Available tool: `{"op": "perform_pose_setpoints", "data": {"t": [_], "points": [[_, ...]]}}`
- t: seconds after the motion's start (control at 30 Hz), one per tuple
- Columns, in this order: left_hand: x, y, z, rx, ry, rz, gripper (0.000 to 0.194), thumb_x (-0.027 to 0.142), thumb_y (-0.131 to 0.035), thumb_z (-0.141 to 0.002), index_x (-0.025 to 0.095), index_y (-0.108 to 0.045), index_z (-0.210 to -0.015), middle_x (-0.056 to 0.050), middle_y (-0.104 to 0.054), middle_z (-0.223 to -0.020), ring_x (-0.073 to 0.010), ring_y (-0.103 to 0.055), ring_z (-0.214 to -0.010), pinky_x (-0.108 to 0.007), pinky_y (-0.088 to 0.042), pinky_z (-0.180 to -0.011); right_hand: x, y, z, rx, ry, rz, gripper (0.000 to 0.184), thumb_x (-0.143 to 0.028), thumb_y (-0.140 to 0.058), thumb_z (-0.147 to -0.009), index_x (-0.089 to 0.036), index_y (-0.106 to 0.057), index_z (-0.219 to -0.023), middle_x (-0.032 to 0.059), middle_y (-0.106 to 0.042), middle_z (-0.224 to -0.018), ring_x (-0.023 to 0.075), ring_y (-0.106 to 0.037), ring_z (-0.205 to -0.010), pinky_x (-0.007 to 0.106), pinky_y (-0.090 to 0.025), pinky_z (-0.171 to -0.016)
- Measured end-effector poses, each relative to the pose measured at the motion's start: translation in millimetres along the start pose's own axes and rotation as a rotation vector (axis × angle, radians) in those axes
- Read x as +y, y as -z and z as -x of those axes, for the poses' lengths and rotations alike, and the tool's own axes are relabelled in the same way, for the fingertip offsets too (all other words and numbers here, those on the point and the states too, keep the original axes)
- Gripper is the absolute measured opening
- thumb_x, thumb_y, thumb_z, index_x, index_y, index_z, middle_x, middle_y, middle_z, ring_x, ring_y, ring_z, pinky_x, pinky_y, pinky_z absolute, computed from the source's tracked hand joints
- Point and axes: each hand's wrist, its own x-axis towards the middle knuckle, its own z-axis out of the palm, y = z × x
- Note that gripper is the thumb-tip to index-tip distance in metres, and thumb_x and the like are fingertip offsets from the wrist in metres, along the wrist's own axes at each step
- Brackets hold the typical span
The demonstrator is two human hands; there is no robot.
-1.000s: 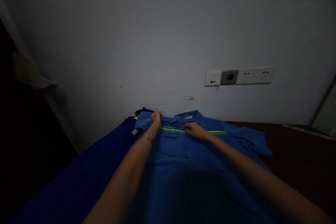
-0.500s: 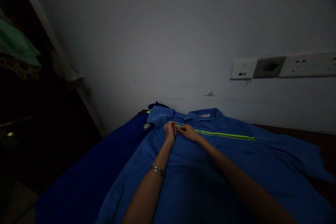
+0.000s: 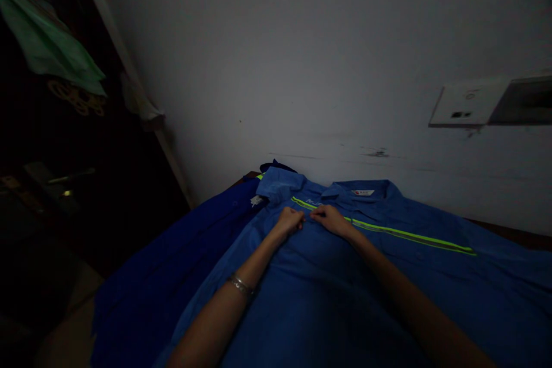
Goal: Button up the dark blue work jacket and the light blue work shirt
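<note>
A blue work shirt [image 3: 345, 293] lies spread out front side up, its collar [image 3: 366, 188] towards the wall. A yellow-green and grey reflective strip [image 3: 409, 234] runs across its chest. Just below the left part of that strip, my left hand [image 3: 292, 221] is closed, its fingers pinched at the shirt's chest. My right hand [image 3: 330, 219] is close beside it, thumb and fingertips also pinched on the fabric. The exact bit of cloth between the fingers is too small and dark to make out. A silver bracelet [image 3: 241, 284] circles my left wrist.
Darker blue clothing [image 3: 172, 259] lies to the left, partly under the shirt. Behind stands a pale wall [image 3: 267, 57] with a socket panel [image 3: 468, 106] at right. At far left are a dark door with a handle [image 3: 71, 177] and a hanging green cloth [image 3: 56, 46].
My view has turned left and closer. My hands have moved apart a little and down off the strip, uncovering its left end and some lettering above it.
</note>
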Motion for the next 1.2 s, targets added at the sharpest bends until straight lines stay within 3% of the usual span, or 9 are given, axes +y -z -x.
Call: {"op": "perform_pose_setpoints", "data": {"t": [0.1,0.33,0.63,0.77,0.97,1.1,1.2], "points": [[1,6.8,5,-0.053,0.040,0.011,0.017,0.020,-0.049,-0.069,0.011,-0.055,-0.056,0.001,-0.051,-0.038,-0.0049,-0.030,-0.025,-0.018,-0.021,-0.029,-3,1,0,-0.003,-0.017,0.021,0.026,-0.025,-0.047,-0.075,-0.013,-0.069,-0.081,0.0059,-0.068,-0.082,0.0191,-0.059,-0.076,0.026,-0.042,-0.071],[9,8.2,18,-0.210,0.155,0.229,0.008,0.019,-0.050,-0.068,0.011,-0.053,-0.067,-0.008,-0.066,-0.071,-0.0066,-0.047,-0.033,-0.016,-0.028,-0.029,-18,0,0,0.011,-0.081,0.129,0.023,-0.016,-0.046,-0.072,-0.014,-0.069,-0.074,0.0060,-0.068,-0.073,0.0172,-0.061,-0.070,0.022,-0.040,-0.062],[11,24.4,12,0.019,0.066,0.101,0.008,0.017,-0.055,-0.068,0.011,-0.050,-0.068,-0.006,-0.062,-0.063,-0.0110,-0.055,-0.038,-0.017,-0.035,-0.032,-31,1,-2,0.046,-0.267,0.103,0.018,-0.013,-0.053,-0.067,-0.013,-0.069,-0.075,0.0063,-0.068,-0.075,0.0165,-0.061,-0.072,0.021,-0.042,-0.063],[6,29.0,8,0.037,0.064,0.139,0.009,0.013,-0.059,-0.065,0.011,-0.050,-0.065,-0.005,-0.059,-0.059,-0.0130,-0.057,-0.042,-0.018,-0.040,-0.036,-28,-2,-2,0.087,-0.297,0.083,0.017,-0.013,-0.056,-0.065,-0.014,-0.069,-0.075,0.0055,-0.067,-0.073,0.0159,-0.061,-0.070,0.020,-0.042,-0.061],[2,25.6,5,-0.003,0.069,0.414,0.006,0.007,-0.054,-0.068,0.010,-0.050,-0.069,-0.004,-0.057,-0.063,-0.0146,-0.062,-0.059,-0.019,-0.047,-0.045,-27,-1,-2,0.081,-0.316,0.053,0.020,-0.016,-0.055,-0.066,-0.012,-0.070,-0.080,0.0060,-0.068,-0.075,0.0161,-0.061,-0.071,0.021,-0.042,-0.062],[0,24.0,3,0.048,0.127,0.678,0.004,0.008,-0.055,-0.071,0.010,-0.052,-0.071,-0.004,-0.058,-0.066,-0.0110,-0.061,-0.060,-0.016,-0.047,-0.048,-21,-2,-5,0.119,-0.329,-0.042,0.025,-0.020,-0.057,-0.066,-0.010,-0.069,-0.084,0.0059,-0.068,-0.075,0.0160,-0.060,-0.070,0.021,-0.042,-0.061],[-2,24.6,2,0.049,0.154,0.741,0.005,0.010,-0.052,-0.075,0.009,-0.053,-0.070,-0.006,-0.060,-0.068,-0.0100,-0.061,-0.058,-0.015,-0.047,-0.048,-17,-1,-5,0.148,-0.357,-0.118,0.027,-0.021,-0.058,-0.064,-0.009,-0.069,-0.085,0.0054,-0.068,-0.074,0.0150,-0.059,-0.066,0.021,-0.042,-0.058]]}}
